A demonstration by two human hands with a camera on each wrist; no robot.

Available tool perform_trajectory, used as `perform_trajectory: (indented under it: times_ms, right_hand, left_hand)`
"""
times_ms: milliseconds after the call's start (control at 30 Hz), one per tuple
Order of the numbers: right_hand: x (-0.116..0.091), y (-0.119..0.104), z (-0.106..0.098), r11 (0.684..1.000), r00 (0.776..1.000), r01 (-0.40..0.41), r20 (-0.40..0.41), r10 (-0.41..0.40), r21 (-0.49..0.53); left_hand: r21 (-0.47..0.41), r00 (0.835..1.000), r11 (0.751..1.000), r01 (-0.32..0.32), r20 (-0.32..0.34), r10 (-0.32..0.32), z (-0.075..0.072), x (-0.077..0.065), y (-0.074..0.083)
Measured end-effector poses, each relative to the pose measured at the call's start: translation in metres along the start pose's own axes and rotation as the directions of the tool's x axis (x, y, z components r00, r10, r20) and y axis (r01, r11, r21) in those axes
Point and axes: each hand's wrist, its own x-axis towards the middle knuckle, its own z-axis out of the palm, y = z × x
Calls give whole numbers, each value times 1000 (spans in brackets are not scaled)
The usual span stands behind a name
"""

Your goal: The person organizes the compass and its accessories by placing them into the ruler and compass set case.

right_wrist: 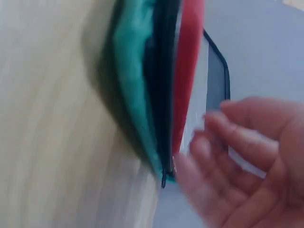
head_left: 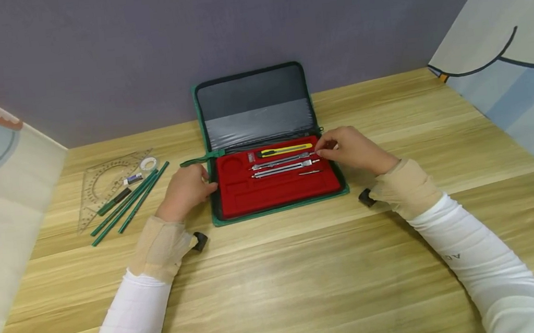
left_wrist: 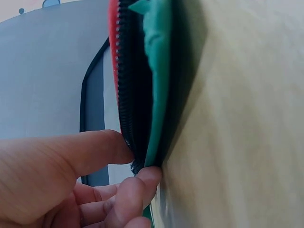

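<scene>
A green zippered case [head_left: 282,215] lies unfolded on the table, its lid leaning against the grey wall. Its red moulded tray [head_left: 278,191] carries a yellow utility knife [head_left: 289,149], two silver compasses [head_left: 283,169], a small metal piece [head_left: 309,172] and a small clear box [head_left: 251,157]. My left hand [head_left: 187,190] pinches the case's left edge by the zipper between thumb and finger, seen closely in the left wrist view. At the tray's upper right, my right hand [head_left: 354,150] hovers near the compass ends, fingers loosely bent; blurred in the right wrist view, it shows nothing held.
Left of the case lie several green pencils [head_left: 131,206], a clear set square [head_left: 103,182], an eraser [head_left: 132,179] and a roll of white tape [head_left: 148,164]. A green strap [head_left: 200,158] sticks out from the case's left side. The wall borders the table's back.
</scene>
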Motion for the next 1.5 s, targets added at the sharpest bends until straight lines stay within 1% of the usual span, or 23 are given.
perform_trajectory:
  times_ms: [33,100,200,267,367,467,533,667,800,1000,1133,1200,1333,1500]
  right_hand:
    - [0,1,-1,999,999,-43,-8,43,13]
    - [1,4,-2,990,991,-134,4,134,54]
    - [3,8,-4,957,968,-252,53,247,140]
    - [3,11,-3,933,953,-301,96,287,199]
    - [4,13,-2,896,936,-350,148,321,273]
    - [7,13,1,881,928,-365,190,319,303]
    - [8,13,2,875,925,-371,202,321,310]
    - [11,13,3,879,927,-365,207,312,306]
    - [12,17,1,886,930,-358,198,310,295]
    - [4,28,-2,884,929,-360,205,309,300]
    - [1,35,0,892,933,-345,214,290,293]
    - [2,36,0,896,936,-334,216,279,291]
    - [1,38,-2,887,934,-340,220,281,313]
    - [2,38,-1,880,935,-339,225,275,332]
  left_hand:
    - [-2,1000,1000,3,-5,-3,0,0,0]
    - [-6,1000,1000,5,-13,-5,0,0,-1]
    - [-12,1000,1000,7,-19,-7,-1,-1,-3]
    - [-4,1000,1000,6,-28,-6,-2,-1,-4]
    - [0,1000,1000,1,-31,-1,-1,-3,-6]
    - [1,999,1000,-2,-46,2,2,-7,-8]
    - [1,998,1000,-7,-60,7,4,-10,-10]
    - [2,996,1000,-5,-89,5,6,-11,-11]
    - [3,995,1000,-1,-98,2,8,-10,-7]
    - [-1,996,1000,-11,-90,11,14,-6,6]
    - [-11,996,1000,-15,-91,14,18,-4,5]
    - [-32,996,999,-6,-86,3,17,-4,2]
    - [-74,997,997,15,-70,-20,11,-3,-2]
    - [-62,994,996,67,-84,-72,-3,-9,-14]
